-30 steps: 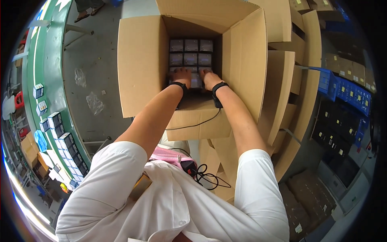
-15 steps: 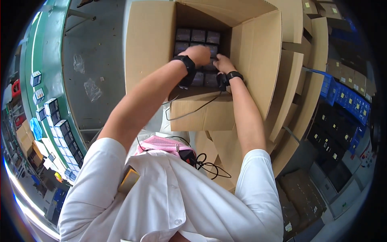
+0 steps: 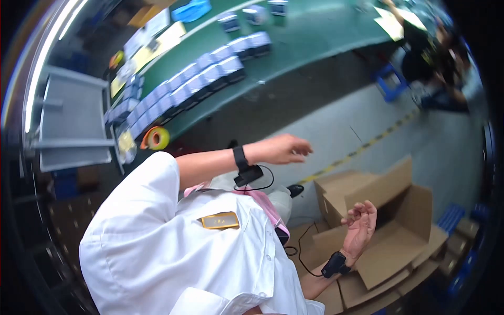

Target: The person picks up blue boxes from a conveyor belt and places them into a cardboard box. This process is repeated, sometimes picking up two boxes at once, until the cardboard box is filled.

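My left hand [image 3: 283, 149] reaches across in front of me above the grey floor, fingers loosely bent and apart, holding nothing. A black strap with a small device and cable is on that wrist. My right hand [image 3: 360, 227] is raised palm up beside the open cardboard carton [image 3: 401, 244]; its fingers are half curled but apart, with nothing in them. On the green workbench [image 3: 310, 31] stand rows of small blue-and-white boxes [image 3: 197, 79], out of reach of both hands. The inside of the carton is mostly hidden from here.
An orange-and-yellow tape roll [image 3: 157, 138] lies by the near end of the box rows, close to a grey metal rack [image 3: 73, 118]. People sit at the far right beside a blue stool [image 3: 391, 83]. Yellow-black tape [image 3: 362, 149] marks the floor. More cartons surround the open one.
Both hands have come out of the carton, which held dark packs in rows. My view has swung left toward the workbench, and the carton now appears at lower right.
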